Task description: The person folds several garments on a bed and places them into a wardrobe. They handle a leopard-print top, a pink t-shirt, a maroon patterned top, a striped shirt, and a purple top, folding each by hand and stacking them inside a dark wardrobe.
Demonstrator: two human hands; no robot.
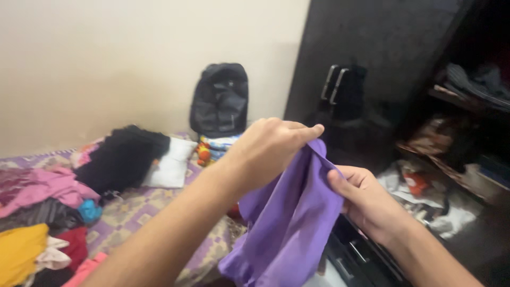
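Purple soft cotton garment (289, 218) hangs between both hands, over the bed's edge.
Left hand (268, 146) pinches its top hem shut; right hand (364, 199) closes on the side edge. Keeping the hem taut and level would probably help. Its lower folds run out of view, and the dark wardrobe shelves (467, 106) are murky.

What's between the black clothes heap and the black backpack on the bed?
In the head view, a white folded cloth lies beside the black clothes heap, and a bright orange and blue toy-like bundle sits just below the black backpack.
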